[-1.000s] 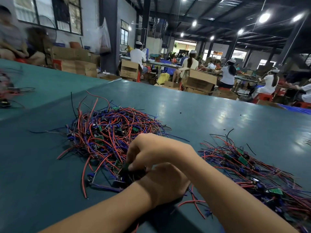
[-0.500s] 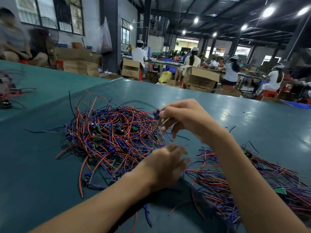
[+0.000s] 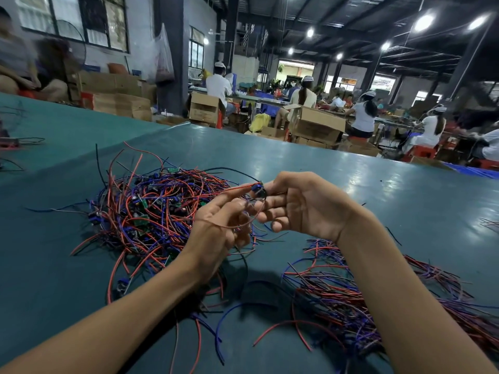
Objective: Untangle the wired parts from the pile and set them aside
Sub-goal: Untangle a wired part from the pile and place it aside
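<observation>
Two slender forearms (image 3: 129, 317) are seen bare right down to the lower edge, the left hand (image 3: 218, 228) and right hand (image 3: 305, 206) are likewise left uncovered, and short, plain nails are shown on the fingers (image 3: 272, 204).

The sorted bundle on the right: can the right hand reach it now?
Probably yes. The right hand is raised near the sorted bundle with nothing between, though the part it pinches trails a wire into the left hand.

Cardboard boxes (image 3: 316, 125) and seated workers (image 3: 363, 117) lie beyond the teal table (image 3: 297, 163).
</observation>
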